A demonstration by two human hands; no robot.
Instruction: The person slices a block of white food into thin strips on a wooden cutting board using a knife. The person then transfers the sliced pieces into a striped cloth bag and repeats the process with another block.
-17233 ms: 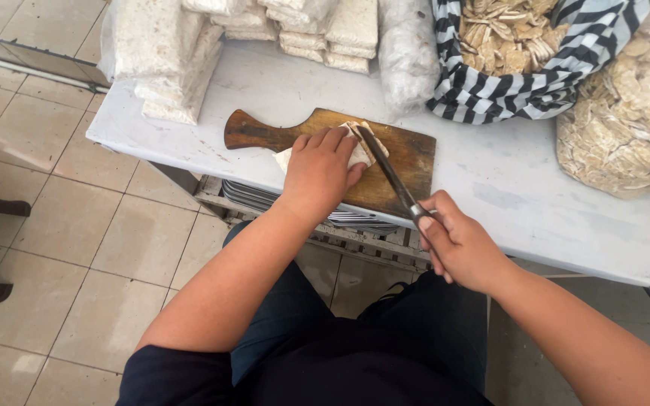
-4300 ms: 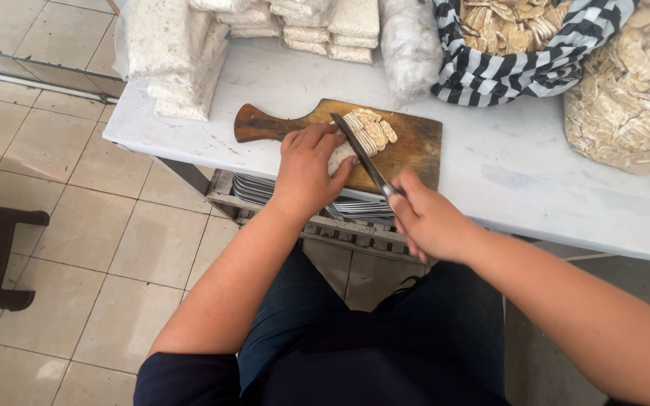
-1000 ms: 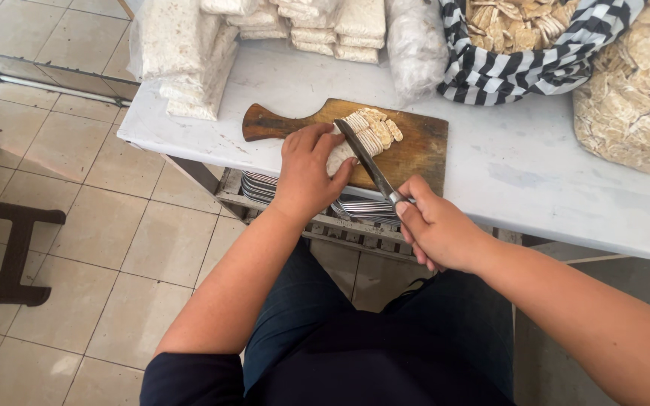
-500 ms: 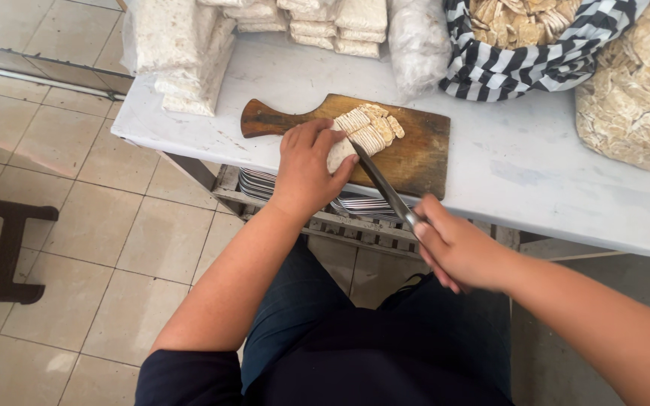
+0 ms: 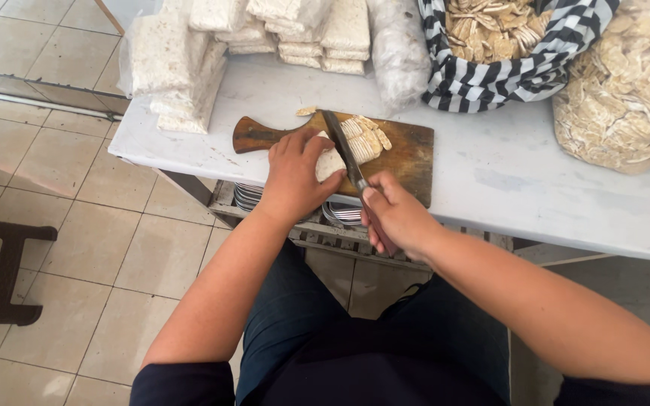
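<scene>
Head view: our left hand [image 5: 293, 177] pins the pale block [image 5: 330, 162], our right hand [image 5: 394, 218] grips the knife [image 5: 344, 150]; slipping, its blade could nick our knuckles.

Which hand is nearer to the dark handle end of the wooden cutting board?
Left. The left hand presses the pale block just right of the board handle; the right hand grips the knife off the board's near edge, farther right.
</scene>
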